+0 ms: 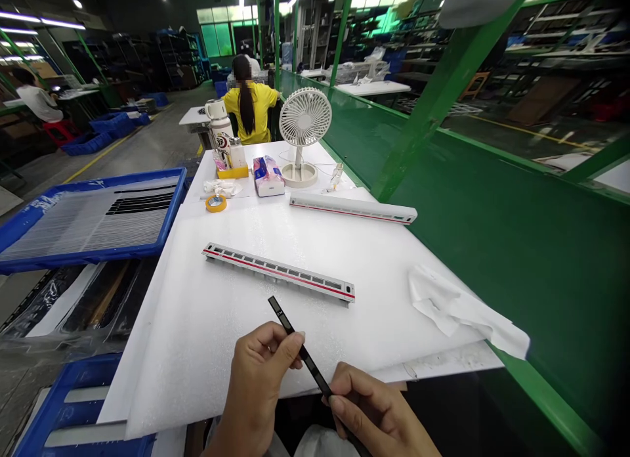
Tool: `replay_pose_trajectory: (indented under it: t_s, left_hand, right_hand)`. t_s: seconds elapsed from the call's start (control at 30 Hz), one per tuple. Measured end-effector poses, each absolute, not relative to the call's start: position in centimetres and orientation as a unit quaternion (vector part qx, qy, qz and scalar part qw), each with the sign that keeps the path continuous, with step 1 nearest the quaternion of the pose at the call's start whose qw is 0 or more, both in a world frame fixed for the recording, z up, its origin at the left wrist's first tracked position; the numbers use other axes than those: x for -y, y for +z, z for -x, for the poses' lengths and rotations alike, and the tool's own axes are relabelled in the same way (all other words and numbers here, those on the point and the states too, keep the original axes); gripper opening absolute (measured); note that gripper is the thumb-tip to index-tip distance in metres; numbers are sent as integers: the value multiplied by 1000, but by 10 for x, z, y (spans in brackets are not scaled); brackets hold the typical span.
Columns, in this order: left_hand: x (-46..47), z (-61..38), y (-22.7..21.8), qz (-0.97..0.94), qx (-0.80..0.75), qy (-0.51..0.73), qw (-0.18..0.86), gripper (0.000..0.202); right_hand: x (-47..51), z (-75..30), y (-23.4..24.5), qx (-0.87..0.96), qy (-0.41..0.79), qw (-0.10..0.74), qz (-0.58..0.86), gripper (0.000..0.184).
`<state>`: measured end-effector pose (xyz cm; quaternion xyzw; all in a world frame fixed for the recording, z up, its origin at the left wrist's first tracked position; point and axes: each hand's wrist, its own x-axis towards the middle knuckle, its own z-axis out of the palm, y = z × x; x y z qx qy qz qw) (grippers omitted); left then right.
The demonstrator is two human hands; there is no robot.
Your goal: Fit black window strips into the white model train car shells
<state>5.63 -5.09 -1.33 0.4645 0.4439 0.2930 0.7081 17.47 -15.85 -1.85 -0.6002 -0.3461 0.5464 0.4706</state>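
Observation:
Between my two hands runs a long, thin black strip with darker panes along it, slanting from upper left to lower right. My left hand pinches it near the upper part. My right hand grips it lower down, and its bottom end drops past that hand. Beyond the hands, a model train car body in white and grey with a red stripe and dark windows lies on the foam-covered table. Farther back lies a second white train car body, also red-striped.
A white cloth lies at the right table edge. At the back stand a fan, a tissue pack, an orange tape roll and bottles. A blue tray with strips is on the left. A person in yellow sits ahead.

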Motion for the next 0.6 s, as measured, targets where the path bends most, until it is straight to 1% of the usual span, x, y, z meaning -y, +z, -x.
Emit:
replay_pose_trajectory:
  t_s: [0.1, 0.2, 0.4, 0.47, 0.6]
  left_hand:
    - [47, -55, -14, -434, -441, 315, 720, 25]
    - [46, -53, -14, -416, -434, 327, 729, 20]
    - [60, -53, -14, -447, -405, 232, 763, 17]
    - [64, -54, -15, -449, -405, 230, 763, 18]
    - [66, -58, -17, -450, -401, 267, 752, 19]
  right_hand:
    - [157, -180, -15, 330, 571, 468, 588, 26]
    - [158, -185, -12, 330, 560, 470, 597, 25]
    - [155, -185, -8, 376, 498, 467, 627, 19]
    - [153, -183, -7, 400, 472, 465, 633, 19]
    - [151, -177, -9, 448, 390, 467, 655, 19]
